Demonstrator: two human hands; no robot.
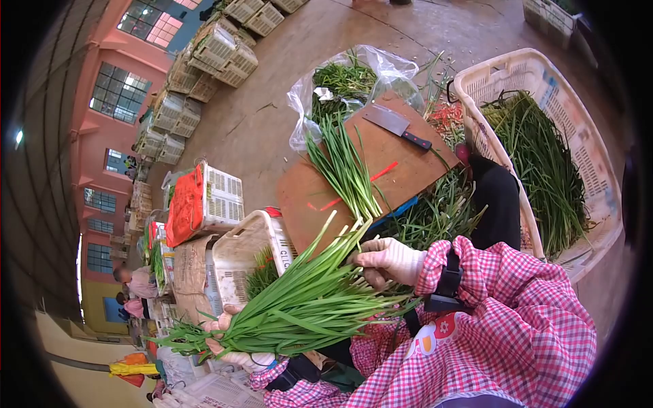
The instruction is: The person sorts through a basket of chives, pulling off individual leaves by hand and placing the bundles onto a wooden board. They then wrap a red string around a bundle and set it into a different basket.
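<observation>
Greens, long-leaved and bright, paling toward the stems, lie bunched in the curled, holding fingers of the left hand, stem ends at the near edge of a brown board. Fingers of the right hand bend beside the stems, their grip unclear.
</observation>
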